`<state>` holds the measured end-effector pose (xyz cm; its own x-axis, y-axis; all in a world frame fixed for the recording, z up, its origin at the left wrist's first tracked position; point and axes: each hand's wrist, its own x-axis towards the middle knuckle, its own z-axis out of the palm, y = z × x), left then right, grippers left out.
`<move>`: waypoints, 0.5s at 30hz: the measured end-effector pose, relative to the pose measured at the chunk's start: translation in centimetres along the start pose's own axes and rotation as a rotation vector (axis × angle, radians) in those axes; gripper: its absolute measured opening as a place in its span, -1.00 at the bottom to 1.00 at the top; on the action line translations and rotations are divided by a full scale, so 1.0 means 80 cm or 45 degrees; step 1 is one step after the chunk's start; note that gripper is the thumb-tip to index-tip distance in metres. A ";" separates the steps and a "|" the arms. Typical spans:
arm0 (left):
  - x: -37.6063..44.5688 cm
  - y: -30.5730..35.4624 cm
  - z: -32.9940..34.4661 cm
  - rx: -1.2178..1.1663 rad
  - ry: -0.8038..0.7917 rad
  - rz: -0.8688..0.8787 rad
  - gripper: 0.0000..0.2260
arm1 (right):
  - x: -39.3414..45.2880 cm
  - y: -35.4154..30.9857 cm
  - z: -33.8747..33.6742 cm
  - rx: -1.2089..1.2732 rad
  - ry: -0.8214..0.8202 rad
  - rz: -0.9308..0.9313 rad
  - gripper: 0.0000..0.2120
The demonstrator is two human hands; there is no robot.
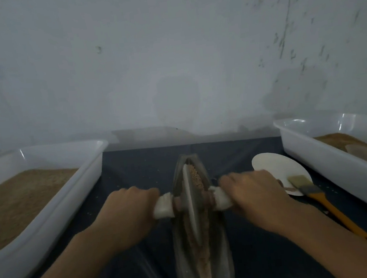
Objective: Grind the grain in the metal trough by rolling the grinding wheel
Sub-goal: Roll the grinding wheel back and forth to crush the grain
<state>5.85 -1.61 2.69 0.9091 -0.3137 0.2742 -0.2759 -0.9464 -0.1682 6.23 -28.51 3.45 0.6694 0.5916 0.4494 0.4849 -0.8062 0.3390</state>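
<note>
Centrally, head view: metal trough (pixel 222 258) lying lengthwise on dark table cover (pixel 136 165), grain (pixel 196 178) heaped along its channel. Grinding wheel (pixel 190 202) standing upright on edge inside trough, about mid-length. Left hand (pixel 129 208) curled round white-wrapped axle handle (pixel 162 208) left of trough; right hand (pixel 254 196) gripping matching handle on right. Left of trough: white tub (pixel 51 218) of grain. Right of trough: white plate (pixel 274 166), brush (pixel 313 191) resting partly on it, second white tub (pixel 338 168) beyond.

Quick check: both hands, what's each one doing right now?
Left hand: closed round the left handle of the grinding wheel.
Right hand: closed round the right handle.
</note>
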 end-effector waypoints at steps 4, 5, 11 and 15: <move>-0.041 0.007 -0.030 0.070 -0.057 0.082 -0.70 | -0.048 -0.020 -0.020 0.009 0.273 -0.026 -0.76; -0.046 0.008 -0.034 0.086 -0.066 0.079 -0.70 | -0.054 -0.024 -0.021 0.006 0.342 -0.028 -0.82; -0.016 0.007 -0.014 0.150 -0.038 -0.064 -0.78 | -0.030 -0.005 0.010 -0.025 0.252 0.176 -0.60; 0.031 0.000 0.011 0.178 0.116 -0.140 -0.79 | 0.030 0.024 0.044 -0.111 -0.043 0.292 -0.65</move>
<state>8.41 -2.35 2.51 0.8974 -0.2209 0.3818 -0.1247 -0.9573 -0.2609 10.73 -28.69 2.26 0.7755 0.3913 0.4955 0.2687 -0.9147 0.3019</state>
